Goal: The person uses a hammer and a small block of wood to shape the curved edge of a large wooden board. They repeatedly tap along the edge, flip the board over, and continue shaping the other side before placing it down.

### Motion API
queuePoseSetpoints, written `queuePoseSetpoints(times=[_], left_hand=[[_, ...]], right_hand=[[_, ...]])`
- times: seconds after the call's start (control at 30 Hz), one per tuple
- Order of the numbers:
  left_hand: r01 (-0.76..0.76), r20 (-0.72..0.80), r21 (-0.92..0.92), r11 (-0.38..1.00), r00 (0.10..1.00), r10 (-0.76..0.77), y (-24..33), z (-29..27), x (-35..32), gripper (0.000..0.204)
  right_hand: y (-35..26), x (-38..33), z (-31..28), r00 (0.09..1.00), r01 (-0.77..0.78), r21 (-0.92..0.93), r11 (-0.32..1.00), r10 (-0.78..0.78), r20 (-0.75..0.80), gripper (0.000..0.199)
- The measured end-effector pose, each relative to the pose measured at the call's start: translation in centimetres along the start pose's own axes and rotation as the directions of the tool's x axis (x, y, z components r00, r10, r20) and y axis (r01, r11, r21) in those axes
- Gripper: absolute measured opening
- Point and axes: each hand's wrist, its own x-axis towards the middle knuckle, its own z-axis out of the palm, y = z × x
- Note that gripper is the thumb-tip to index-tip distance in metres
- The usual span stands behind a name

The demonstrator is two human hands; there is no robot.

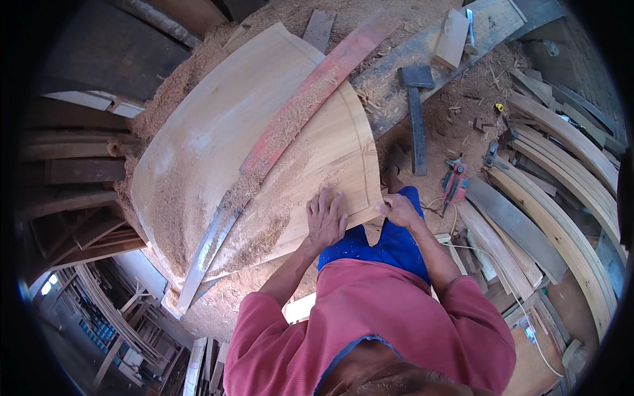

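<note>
Left hand (325, 216) lies open, palm down, near the near-right corner of a pale wooden panel (330, 153) set amid shavings (168, 92); right hand (400, 210) curls at that corner, grip unclear. Tilting could send the red board (319, 96) across it sliding.

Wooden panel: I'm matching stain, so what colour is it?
The wooden panel is pale yellowish tan, best seen in the head view.

the red plank (321, 90) hides a strip of the wide panel (224, 112); what, if anything, the right hand (400, 212) pinches cannot be told; the rim cuts off curved beams (561, 125) at right.
</note>
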Motion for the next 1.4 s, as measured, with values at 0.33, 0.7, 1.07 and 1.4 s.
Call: queuePoseSetpoints(times=[0.33,0.7,1.07,1.4], left_hand=[[0.153,-0.314,0.198,0.968,0.945,-0.085,3.9,-1.1,12.5,0.076],[0.171,-0.334,0.236,0.957,0.939,-0.085,3.8,-1.0,12.7,0.075],[0.174,-0.346,0.232,0.957,0.934,-0.086,3.8,-0.4,12.2,0.077],[0.157,-0.363,0.236,0.959,0.93,-0.063,3.4,-0.2,12.2,0.076]], right_hand=[[-5.4,1.6,-22.0,0.729,0.157,-0.168,0.973,-0.229,-0.645,0.028],[-5.5,17.2,-42.6,0.485,-0.359,-0.163,0.919,0.035,-0.874,0.095],[-0.8,5.2,-34.5,0.747,0.624,0.768,0.143,-0.397,-0.533,0.086],[1.5,-4.8,-12.3,0.945,0.256,0.844,0.471,-0.306,-0.116,0.072]])
